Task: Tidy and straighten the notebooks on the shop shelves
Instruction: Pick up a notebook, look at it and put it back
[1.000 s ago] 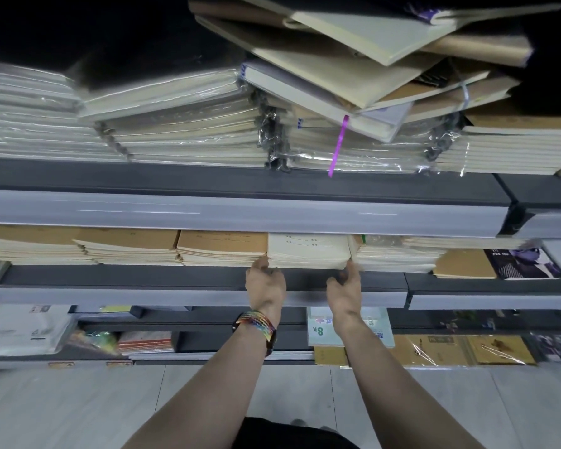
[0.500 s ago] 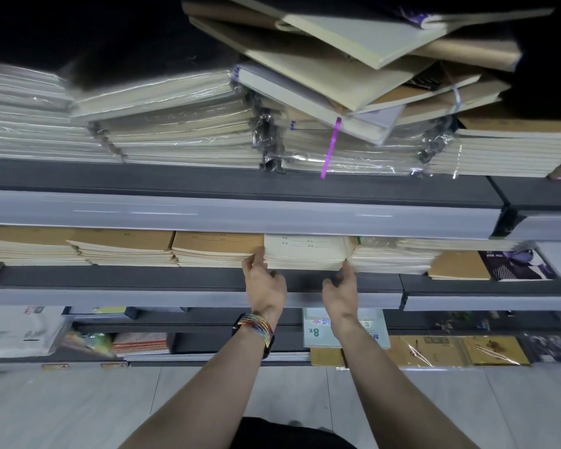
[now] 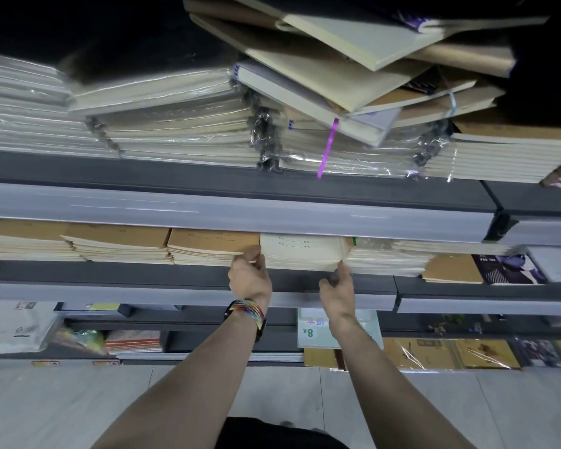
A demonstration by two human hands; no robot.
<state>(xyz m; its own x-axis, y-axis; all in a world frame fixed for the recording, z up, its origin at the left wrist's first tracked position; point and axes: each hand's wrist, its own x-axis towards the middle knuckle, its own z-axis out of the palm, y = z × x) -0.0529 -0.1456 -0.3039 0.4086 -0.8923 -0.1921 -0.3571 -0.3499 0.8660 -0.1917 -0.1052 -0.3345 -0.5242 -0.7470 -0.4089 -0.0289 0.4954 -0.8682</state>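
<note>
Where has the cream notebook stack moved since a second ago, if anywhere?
No. The cream notebook stack still abuts the brown stack on its left.

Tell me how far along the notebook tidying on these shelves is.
Looks done: the brown stacks left of the hands sit in even piles. In hand: the left hand and right hand bracket the cream stack on the middle shelf, squaring it. Left: the slanted, jumbled notebooks heaped on the top shelf.

Cream notebook stack was boxed in: brown stack touching on its left, wrapped stack on its right, upper shelf rail low overhead. Only the front edge was reachable (both sides occupied).
</note>
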